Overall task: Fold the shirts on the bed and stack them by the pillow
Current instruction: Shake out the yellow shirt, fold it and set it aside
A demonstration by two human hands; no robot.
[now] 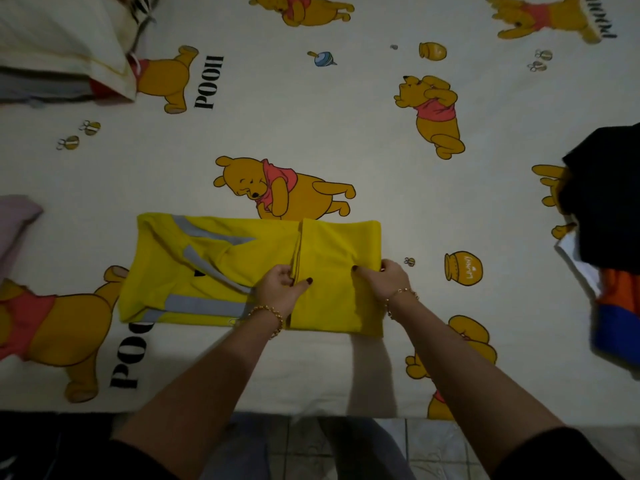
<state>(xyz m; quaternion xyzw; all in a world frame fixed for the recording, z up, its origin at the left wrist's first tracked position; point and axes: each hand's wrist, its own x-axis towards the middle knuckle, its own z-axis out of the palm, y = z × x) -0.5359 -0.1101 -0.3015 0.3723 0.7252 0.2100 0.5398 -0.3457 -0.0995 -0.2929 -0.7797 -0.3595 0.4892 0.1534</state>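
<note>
A cream bedsheet printed with yellow cartoon bears and honey pots [346, 133] covers the bed, whose near edge gives way to a dim tiled floor [433, 448], while a pale pillow [59, 39] is cut off at the upper left above some flat grey and red cloth. A pile of dark, white, orange and blue garments [602, 237] runs off the right edge and a pinkish cloth [15, 220] off the left. The yellow shirt with grey reflective strips [214, 271] lies near the front edge, long axis left to right, its right part folded over; the left hand [282, 285] pinches the fold's edge and the right hand [388, 277] grips the right border.
</note>
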